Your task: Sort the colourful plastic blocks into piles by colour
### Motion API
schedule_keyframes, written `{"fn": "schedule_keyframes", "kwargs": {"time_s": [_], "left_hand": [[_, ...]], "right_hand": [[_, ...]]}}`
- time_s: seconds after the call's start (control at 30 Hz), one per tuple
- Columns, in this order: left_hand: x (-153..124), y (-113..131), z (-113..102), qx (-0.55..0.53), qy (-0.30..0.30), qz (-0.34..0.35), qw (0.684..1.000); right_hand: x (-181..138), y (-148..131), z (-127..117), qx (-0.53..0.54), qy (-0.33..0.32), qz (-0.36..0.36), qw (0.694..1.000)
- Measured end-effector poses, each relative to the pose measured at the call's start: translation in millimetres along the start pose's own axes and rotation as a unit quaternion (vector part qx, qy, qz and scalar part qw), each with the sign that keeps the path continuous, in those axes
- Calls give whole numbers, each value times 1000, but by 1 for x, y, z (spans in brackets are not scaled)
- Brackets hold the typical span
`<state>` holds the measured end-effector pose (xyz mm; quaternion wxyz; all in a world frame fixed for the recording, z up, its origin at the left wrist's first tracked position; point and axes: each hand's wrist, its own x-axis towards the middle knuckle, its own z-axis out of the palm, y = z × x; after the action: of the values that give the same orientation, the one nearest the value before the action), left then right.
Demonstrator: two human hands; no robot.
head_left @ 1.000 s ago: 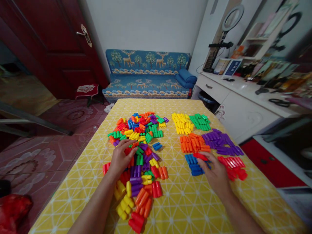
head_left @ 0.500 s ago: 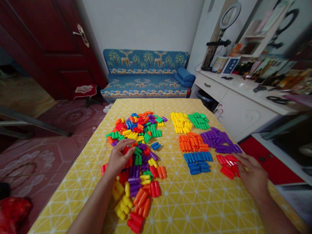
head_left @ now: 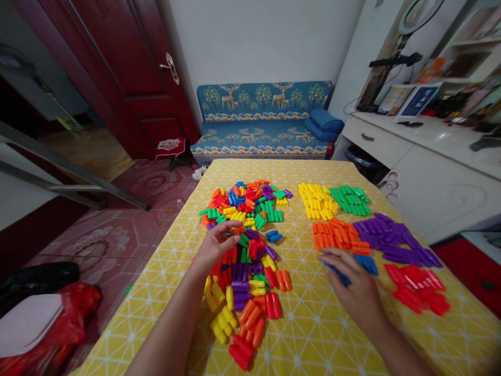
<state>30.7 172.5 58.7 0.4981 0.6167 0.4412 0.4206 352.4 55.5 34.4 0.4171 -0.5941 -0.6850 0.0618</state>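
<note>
A mixed heap of coloured plastic blocks lies on the yellow patterned tablecloth. My left hand rests on the heap's near left part, fingers curled over red and green pieces. My right hand lies flat, fingers spread, over the blue pile, which it mostly hides. Sorted piles lie to the right: yellow, green, orange, purple and red.
A blue deer-print sofa stands beyond the table. A dark red door is at the left, a white cabinet with cluttered top at the right. A red bag lies on the tiled floor at the lower left.
My right hand moved left from the red pile onto the blue pile. The view swung to the left. My left hand stayed on the mixed heap.
</note>
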Motion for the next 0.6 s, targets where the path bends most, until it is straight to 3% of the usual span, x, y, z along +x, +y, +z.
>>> {"fn": "schedule_keyframes", "kwargs": {"time_s": [0.13,0.2,0.4,0.6], "left_hand": [[-4,4,-1,154,-142,125,970],[-6,3,5,217,-176,152,948],[-8,-5,21,306,-169,163,923],[-6,-9,22,300,-166,158,926]], "right_hand": [[11,-40,38,85,-67,-29,994],[12,-52,51,112,-95,-28,989],[15,-69,81,111,-134,20,984],[40,-84,92,-71,-182,29,980]]}}
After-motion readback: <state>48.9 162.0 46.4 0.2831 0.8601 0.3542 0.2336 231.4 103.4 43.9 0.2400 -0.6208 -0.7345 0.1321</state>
